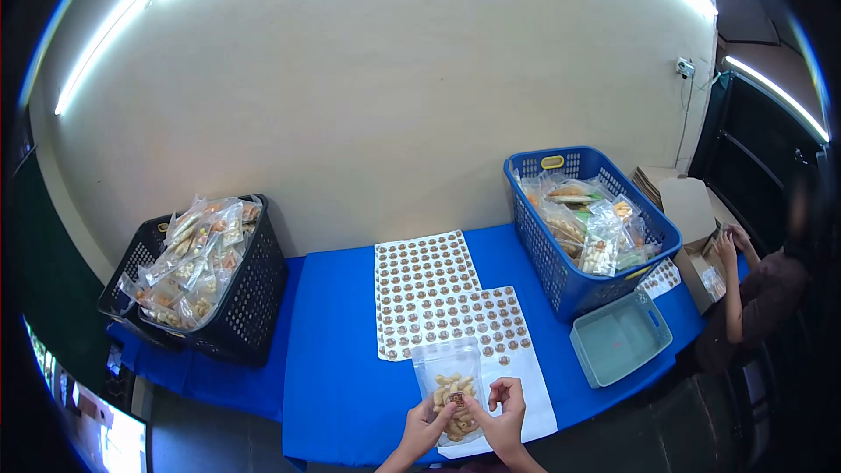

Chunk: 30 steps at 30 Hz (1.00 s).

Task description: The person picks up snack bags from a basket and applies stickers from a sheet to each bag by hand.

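A clear plastic bag [447, 368] of tan, lumpy snack pieces, which look like unshelled peanuts, is held upright near the table's front edge. My left hand [422, 427] grips its lower left side, with the thumb on the front. My right hand [501, 419] is closed at the lower right side, its thumb pressed on the front and its index finger curled. Between the two thumbs is a small round brown sticker [456, 398] on the bag. Fingers behind the bag are hidden. Beneath and beyond it lie sheets of round brown stickers [429, 298], partly peeled at the lower right.
A black basket [250, 298] of filled snack bags stands left, a blue basket [561, 276] of similar bags right. An empty grey-green tray [620, 342] sits before the blue one. At far right, a person [758, 302] handles something by a cardboard box [692, 276]. Blue cloth covers the table [337, 368].
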{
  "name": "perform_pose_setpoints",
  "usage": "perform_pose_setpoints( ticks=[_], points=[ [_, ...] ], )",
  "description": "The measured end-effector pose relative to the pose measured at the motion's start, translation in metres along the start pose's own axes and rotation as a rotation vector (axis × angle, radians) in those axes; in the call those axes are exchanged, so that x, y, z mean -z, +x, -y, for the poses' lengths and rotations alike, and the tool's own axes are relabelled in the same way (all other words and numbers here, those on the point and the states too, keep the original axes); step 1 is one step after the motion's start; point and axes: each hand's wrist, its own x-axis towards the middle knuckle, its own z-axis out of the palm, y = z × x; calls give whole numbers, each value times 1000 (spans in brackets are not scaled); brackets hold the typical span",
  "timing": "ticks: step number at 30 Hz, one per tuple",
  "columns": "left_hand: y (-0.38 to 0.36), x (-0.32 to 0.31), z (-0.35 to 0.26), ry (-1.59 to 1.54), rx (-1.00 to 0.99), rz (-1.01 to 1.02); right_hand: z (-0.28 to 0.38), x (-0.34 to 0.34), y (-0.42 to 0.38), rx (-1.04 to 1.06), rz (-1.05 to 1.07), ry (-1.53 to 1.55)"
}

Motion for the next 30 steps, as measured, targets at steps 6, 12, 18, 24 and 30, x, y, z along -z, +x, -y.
perform_pose_setpoints(
  ticks=[6,12,18,24,30],
  points=[
    [-4,1,3,8,47,98,-18,-5,-11,-172,92,359],
    [-7,2,1,232,14,90,-22,-14,-12,-321,48,540],
    [2,0,4,112,24,115,-28,-18,-9,-301,-30,518],
    [22,3,36,99,-14,54,-39,-9,7,-495,90,751],
    [21,22,24,2,26,-55,-26,-28,-1,-413,251,611]
  ],
)
